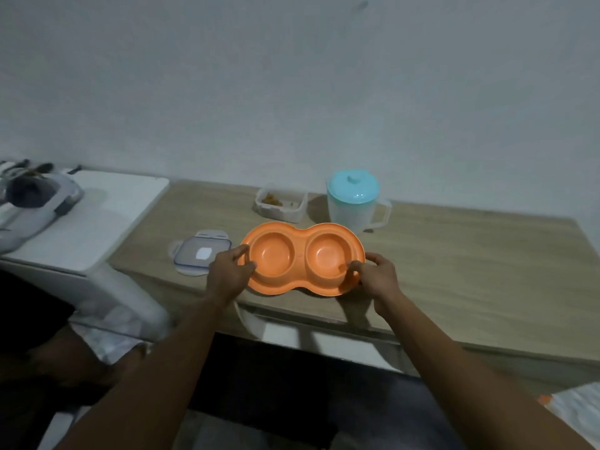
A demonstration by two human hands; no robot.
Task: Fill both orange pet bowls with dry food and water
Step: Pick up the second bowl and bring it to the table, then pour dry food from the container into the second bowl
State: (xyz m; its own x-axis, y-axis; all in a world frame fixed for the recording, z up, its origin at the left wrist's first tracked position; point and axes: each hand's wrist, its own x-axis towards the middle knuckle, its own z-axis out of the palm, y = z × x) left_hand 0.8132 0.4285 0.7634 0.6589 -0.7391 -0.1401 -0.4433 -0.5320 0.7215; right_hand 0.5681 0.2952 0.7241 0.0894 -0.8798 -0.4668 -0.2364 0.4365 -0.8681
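An orange double pet bowl [300, 254] lies near the front edge of a wooden table [454, 261]; both of its round cups look empty. My left hand [229, 274] grips its left rim, thumb inside the left cup. My right hand [376, 277] grips its right rim, thumb inside the right cup. Behind the bowl stands an open clear food container [281, 203] with a little brown dry food in it. To its right stands a translucent water jug [354, 203] with a light-blue lid.
The container's clear lid [201, 253] lies on the table left of the bowl. A white surface [94, 222] adjoins the table on the left, with a grey object [35, 203] on it. A wall runs close behind the table.
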